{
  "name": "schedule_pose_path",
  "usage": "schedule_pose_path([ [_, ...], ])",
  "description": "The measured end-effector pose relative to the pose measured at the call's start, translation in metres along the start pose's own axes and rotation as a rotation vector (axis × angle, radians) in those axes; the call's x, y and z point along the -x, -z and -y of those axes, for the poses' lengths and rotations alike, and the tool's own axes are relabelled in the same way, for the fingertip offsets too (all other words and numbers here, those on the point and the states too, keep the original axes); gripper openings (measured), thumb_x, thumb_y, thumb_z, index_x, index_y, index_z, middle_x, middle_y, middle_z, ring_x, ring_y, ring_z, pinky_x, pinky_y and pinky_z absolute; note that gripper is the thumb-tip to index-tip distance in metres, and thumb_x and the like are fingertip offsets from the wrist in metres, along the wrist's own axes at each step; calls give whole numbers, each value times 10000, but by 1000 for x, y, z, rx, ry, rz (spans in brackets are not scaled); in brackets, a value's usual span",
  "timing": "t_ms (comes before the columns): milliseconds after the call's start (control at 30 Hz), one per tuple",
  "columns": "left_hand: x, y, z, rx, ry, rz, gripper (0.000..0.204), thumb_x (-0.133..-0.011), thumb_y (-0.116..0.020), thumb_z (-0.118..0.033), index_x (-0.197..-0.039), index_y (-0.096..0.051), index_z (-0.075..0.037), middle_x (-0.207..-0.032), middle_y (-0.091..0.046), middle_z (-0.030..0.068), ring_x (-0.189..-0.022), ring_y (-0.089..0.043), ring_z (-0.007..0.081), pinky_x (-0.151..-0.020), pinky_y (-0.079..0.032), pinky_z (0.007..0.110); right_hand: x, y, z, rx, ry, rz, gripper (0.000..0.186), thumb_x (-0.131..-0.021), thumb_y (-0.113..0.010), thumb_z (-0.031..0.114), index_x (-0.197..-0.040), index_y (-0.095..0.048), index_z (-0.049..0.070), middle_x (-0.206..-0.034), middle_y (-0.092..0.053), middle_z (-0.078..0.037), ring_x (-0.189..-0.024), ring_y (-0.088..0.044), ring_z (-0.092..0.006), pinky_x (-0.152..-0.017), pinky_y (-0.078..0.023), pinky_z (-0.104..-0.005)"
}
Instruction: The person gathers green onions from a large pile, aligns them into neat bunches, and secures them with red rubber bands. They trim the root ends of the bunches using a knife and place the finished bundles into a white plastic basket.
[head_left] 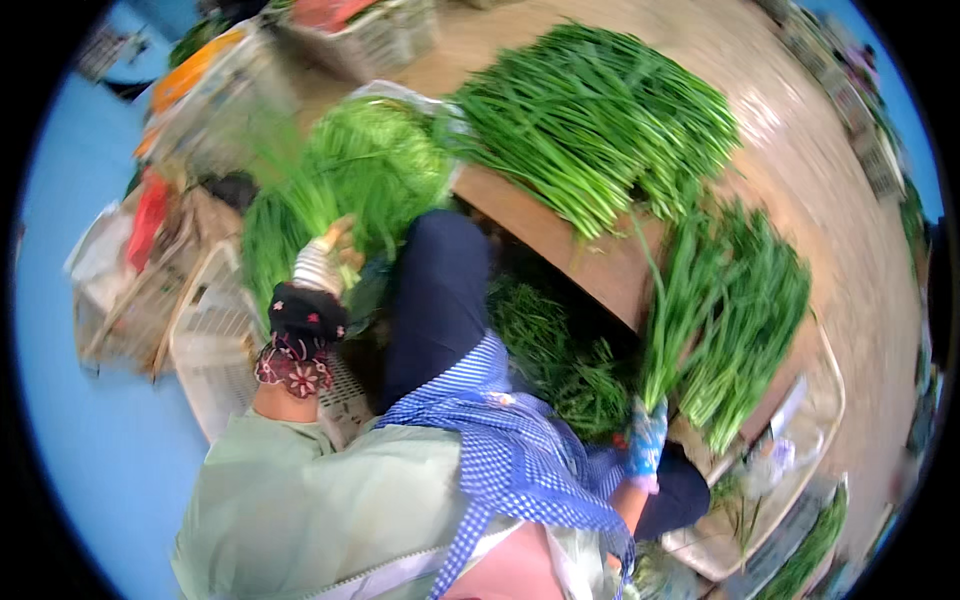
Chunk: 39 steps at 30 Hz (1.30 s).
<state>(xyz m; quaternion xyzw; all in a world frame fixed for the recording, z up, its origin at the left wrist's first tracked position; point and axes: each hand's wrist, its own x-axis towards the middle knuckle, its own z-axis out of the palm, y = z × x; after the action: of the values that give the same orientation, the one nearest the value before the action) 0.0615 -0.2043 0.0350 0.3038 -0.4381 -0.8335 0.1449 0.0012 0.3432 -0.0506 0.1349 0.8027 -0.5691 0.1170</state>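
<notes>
My left hand (pixel 338 252), with a striped and dark flowered sleeve cover behind it, is closed round the pale stalk ends of a bunch of green chives (pixel 312 190). The bunch is blurred, over a crate of leafy greens. On the right, my gloved right hand (pixel 647 440) in blue grips the stalk ends of another chive bunch (pixel 672 320), whose leaves point away from me. Beside it, at the brown board's (pixel 570 250) right end, lies a loose pile of chives (pixel 750 320). A large heap of chives (pixel 600 120) covers the board's far part.
Loose green trimmings (pixel 560 350) lie low between my knees. A pale plastic crate (pixel 215 330) stands at my left. On the right, a knife (pixel 788 408) lies by a light-coloured tub (pixel 835 400). More filled crates (pixel 365 40) stand at the back.
</notes>
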Motion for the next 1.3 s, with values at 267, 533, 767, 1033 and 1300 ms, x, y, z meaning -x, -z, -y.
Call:
schedule_pose_path([
  [267,-29,59,45,66,221,-278,278,-754,-745,-172,-967,-604,-62,-955,-585,56,-886,-538,192,-853,-459,355,39,57,114,-611,-169,43,396,-838,-618,162,-1151,-470,-30,-839,-613,-112,-602,-551,-157,-520,-442,-266],
  [533,10,16,35,-380,40,-707,809,-785,-685,-400,-1396,-289,-49,-1408,-344,149,-1317,-283,303,-1093,-202,364,20,121,204,-451,225,-209,290,-851,-579,200,-1072,-541,16,-805,-611,-69,-586,-541,-119,-476,-429,-247],
  [767,79,-157,118,-855,-589,261,651,-849,-625,-310,-1378,-350,-49,-1386,-392,156,-1278,-364,266,-1063,-266,336,-66,111,63,154,-17,-350,490,-846,-596,271,-1251,-429,52,-832,-634,-154,-630,-597,-256,-573,-482,-347],
  [1033,72,-379,262,-1166,-200,837,834,-788,-624,-493,-1365,-301,16,-1387,-344,239,-1305,-309,351,-1083,-245,381,-51,97,79,585,-113,-367,753,-821,-582,337,-1416,-212,62,-857,-628,-260,-776,-616,-396,-703,-483,-456],
  [1300,99,-497,320,-1491,75,559,1254,-579,-671,-701,-1443,-7,-80,-1488,-80,219,-1367,-101,392,-1105,-114,480,-23,102,99,935,-16,-306,615,-832,-576,401,-1312,-409,56,-784,-643,-186,-741,-631,-347,-686,-494,-420],
])
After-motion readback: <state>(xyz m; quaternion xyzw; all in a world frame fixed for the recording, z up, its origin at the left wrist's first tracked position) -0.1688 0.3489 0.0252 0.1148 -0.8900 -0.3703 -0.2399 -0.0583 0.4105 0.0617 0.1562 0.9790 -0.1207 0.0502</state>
